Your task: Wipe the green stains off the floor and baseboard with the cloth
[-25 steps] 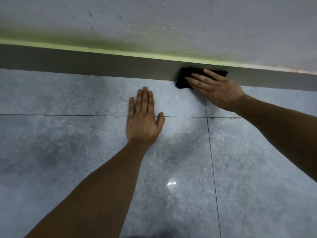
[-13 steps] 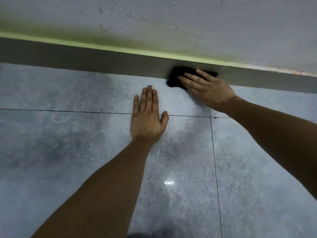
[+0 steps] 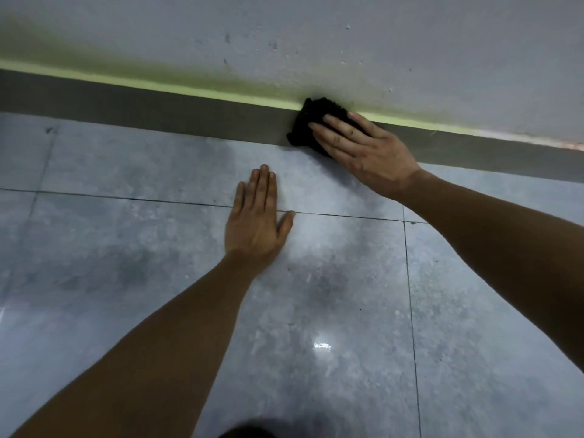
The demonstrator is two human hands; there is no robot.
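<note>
A black cloth [image 3: 311, 121] is pressed against the dark grey baseboard [image 3: 177, 113] under the flat fingers of my right hand [image 3: 366, 153]. The cloth's top edge reaches the green stain line [image 3: 202, 91] that runs along the baseboard's top, with a green haze on the wall above it. My left hand [image 3: 257, 222] lies flat on the grey floor tiles [image 3: 126, 248], palm down, fingers together, holding nothing, a little in front of the baseboard and left of the cloth.
The pale grey wall [image 3: 347, 33] rises above the baseboard, pitted and marked. Dark grout lines [image 3: 409, 279] cross the glossy tiles. A light reflection [image 3: 322, 346] shines on the floor. A dark shape [image 3: 249, 433] shows at the bottom edge.
My right hand has slid the cloth leftward and upward along the baseboard, up to the green line. My left hand stays planted on the floor.
</note>
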